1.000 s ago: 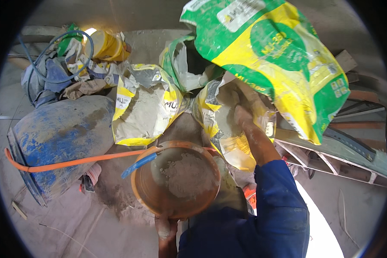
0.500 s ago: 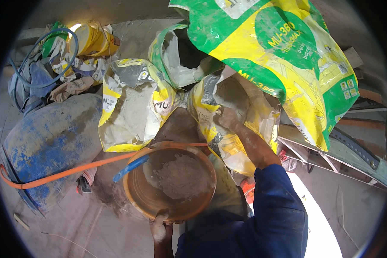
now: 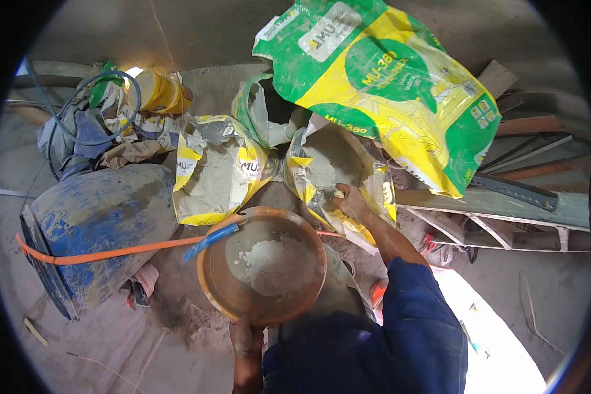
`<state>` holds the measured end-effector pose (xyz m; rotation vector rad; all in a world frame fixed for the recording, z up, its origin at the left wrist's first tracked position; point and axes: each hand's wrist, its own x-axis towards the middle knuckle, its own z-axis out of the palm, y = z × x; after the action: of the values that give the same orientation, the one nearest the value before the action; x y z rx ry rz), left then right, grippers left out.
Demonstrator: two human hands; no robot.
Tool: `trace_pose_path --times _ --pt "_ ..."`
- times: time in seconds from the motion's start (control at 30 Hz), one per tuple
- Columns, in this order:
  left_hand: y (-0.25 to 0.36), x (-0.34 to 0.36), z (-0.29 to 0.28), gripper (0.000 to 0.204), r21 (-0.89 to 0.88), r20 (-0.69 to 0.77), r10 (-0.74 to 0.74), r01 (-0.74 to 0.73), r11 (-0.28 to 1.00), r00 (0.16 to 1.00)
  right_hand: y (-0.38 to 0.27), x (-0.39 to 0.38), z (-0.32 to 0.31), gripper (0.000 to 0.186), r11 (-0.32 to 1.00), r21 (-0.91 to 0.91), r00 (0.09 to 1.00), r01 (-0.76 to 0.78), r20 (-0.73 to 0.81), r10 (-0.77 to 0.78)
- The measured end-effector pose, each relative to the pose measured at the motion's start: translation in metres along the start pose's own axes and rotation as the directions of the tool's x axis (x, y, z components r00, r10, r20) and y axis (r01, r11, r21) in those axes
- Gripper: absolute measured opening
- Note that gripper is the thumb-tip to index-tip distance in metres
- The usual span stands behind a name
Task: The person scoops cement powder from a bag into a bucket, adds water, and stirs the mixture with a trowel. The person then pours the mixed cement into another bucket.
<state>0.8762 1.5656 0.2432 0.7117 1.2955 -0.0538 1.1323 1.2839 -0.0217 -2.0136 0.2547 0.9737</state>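
Note:
My left hand (image 3: pixel 245 333) grips the near rim of an orange basin (image 3: pixel 207 289). Inside the basin, a pale patch of grey powder (image 3: pixel 276 259) sits in darker, wet-looking material. A blue handle-like piece (image 3: pixel 210 241) lies across its left rim. My right hand (image 3: pixel 352 202) is closed at the near side of an open yellow-and-white bag (image 3: pixel 298 197), which holds grey powder (image 3: pixel 338 154). Something pale shows at its fingers, but what they grip is unclear. To the left stands another open bag (image 3: pixel 203 213) of grey powder.
A large green-and-yellow bag (image 3: pixel 400 79) leans behind the open bags. Left lie a dusty blue barrel (image 3: pixel 105 220), an orange strip (image 3: pixel 111 253), a blue hose (image 3: pixel 136 105) and yellow buckets (image 3: pixel 157 92). A metal frame (image 3: pixel 499 207) and boards (image 3: pixel 532 125) are at right.
My right hand has drawn back from inside the bag to its near side. The powder in the basin now shows as a paler patch ringed by wet material. The whole view has shifted.

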Motion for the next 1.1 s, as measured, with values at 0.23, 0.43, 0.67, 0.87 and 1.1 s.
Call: trace_pose_path --times 0.23,0.43,0.67,0.87,1.1 --pt "-0.016 0.005 -0.01 0.046 -0.036 0.115 0.058 -0.054 0.998 0.992 -0.081 -0.096 -0.084 0.06 0.999 -0.032 0.995 -0.041 0.093 0.044" --pt "-0.026 0.012 0.008 0.048 -0.115 0.086 0.105 -0.095 0.989 0.991 -0.12 -0.186 -0.115 0.062 0.998 -0.047 0.999 0.037 0.019 -0.037" --pt "-0.031 0.024 0.01 0.054 -0.157 0.228 0.099 -0.064 0.985 0.969 -0.155 -0.255 -0.081 0.054 0.779 -0.505 0.928 0.372 0.192 -0.318" --pt "-0.033 0.023 0.015 0.052 -0.142 0.123 0.021 -0.003 0.99 0.992 -0.144 -0.265 -0.04 0.045 0.388 -0.758 0.83 0.524 0.351 -0.434" --pt "-0.031 0.019 0.025 0.052 -0.164 0.111 0.051 -0.033 0.986 0.993 -0.138 -0.277 -0.073 0.046 0.45 -0.725 0.791 0.522 0.216 -0.572"
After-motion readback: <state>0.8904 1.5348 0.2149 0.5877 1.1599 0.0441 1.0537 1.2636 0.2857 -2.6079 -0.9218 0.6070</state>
